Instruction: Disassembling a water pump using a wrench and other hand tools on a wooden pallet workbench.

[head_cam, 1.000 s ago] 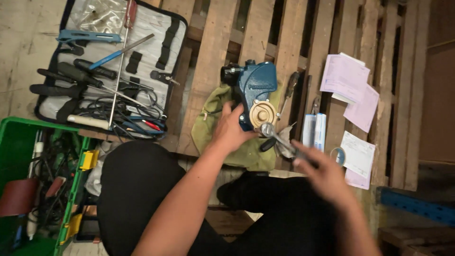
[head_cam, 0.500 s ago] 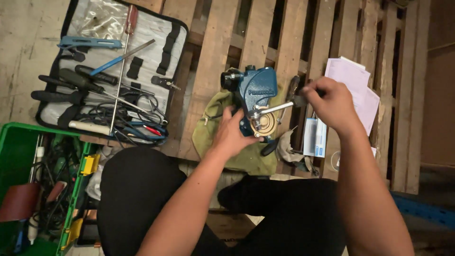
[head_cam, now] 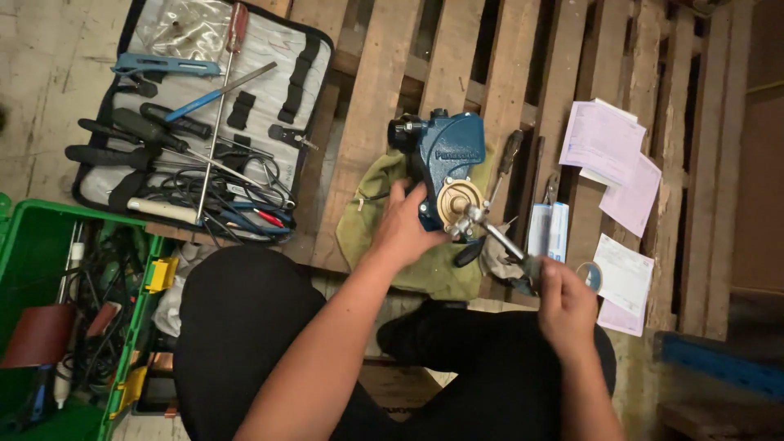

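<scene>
Far left, lower corner: green tool crate (head_cam: 24,245), lying open, holding cables and hand tools in a tangle; yellow latches (head_cam: 160,273) showing on its right wall.

Upper left: grey tool roll (head_cam: 314,49), lying unrolled on the floor, carrying screwdrivers, pliers, a long steel rod (head_cam: 214,135) and a red-handled screwdriver (head_cam: 236,24).

Centre, spanning the view: wooden pallet (head_cam: 371,106), bearing most of the items listed below.

Centre: olive cloth bag (head_cam: 367,224), lying flat on the pallet slats, sitting under the pump.

Centre: blue pump housing (head_cam: 453,159), resting on the bag, showing a round brass fitting (head_cam: 459,200) on its face.

Centre: left hand (head_cam: 404,224), fingers spread and pressing against the lower left side of the pump housing, gripping it steady.

Centre right: metal wrench (head_cam: 494,237), its head sitting at the brass fitting, its handle slanting down and rightward.

Centre right: black-handled screwdriver (head_cam: 506,159), lying on the pallet just beside the pump.

Right of centre: right hand (head_cam: 563,302), fingers closed round the lower end of the wrench handle.

Right: small blue-and-white box (head_cam: 549,230), lying near the right hand.

Far right: pink and white paper slips (head_cam: 608,151), lying spread across the slats.
</scene>
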